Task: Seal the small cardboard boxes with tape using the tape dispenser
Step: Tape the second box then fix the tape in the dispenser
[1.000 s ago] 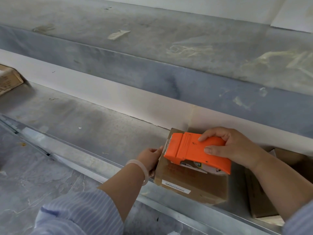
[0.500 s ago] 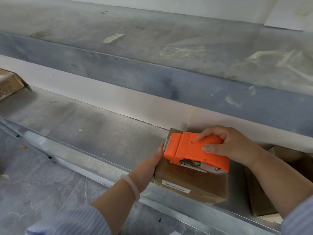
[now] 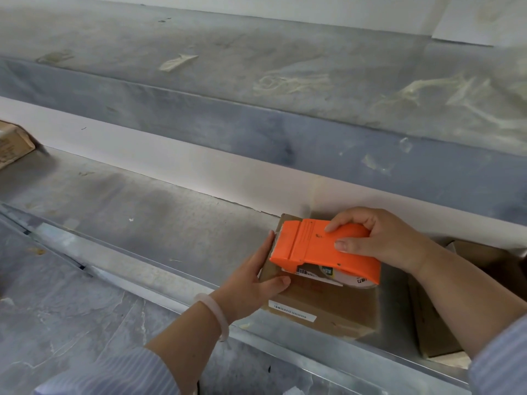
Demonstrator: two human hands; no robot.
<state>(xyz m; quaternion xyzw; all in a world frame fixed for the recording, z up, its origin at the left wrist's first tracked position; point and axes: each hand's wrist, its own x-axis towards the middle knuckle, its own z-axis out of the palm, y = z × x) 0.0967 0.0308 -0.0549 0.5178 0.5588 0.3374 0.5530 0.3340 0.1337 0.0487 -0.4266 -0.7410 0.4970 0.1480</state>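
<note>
A small brown cardboard box (image 3: 328, 306) with white labels sits on a grey shelf near its metal front edge. My right hand (image 3: 382, 238) grips an orange tape dispenser (image 3: 319, 249) that rests on top of the box, its front end at the box's left edge. My left hand (image 3: 251, 283) holds the box's left side, fingers up along the side and thumb lying on the top face.
Another brown box (image 3: 439, 317) stands to the right, partly hidden behind my right arm. A further box (image 3: 14, 146) pokes in at the far left. A white wall strip (image 3: 171, 163) backs the shelf (image 3: 128, 220); a higher grey ledge carries tape scraps (image 3: 176, 62).
My left hand has opened from a curled hold at the box's left side, slid up along it and laid its thumb on the top. The dispenser has barely moved.
</note>
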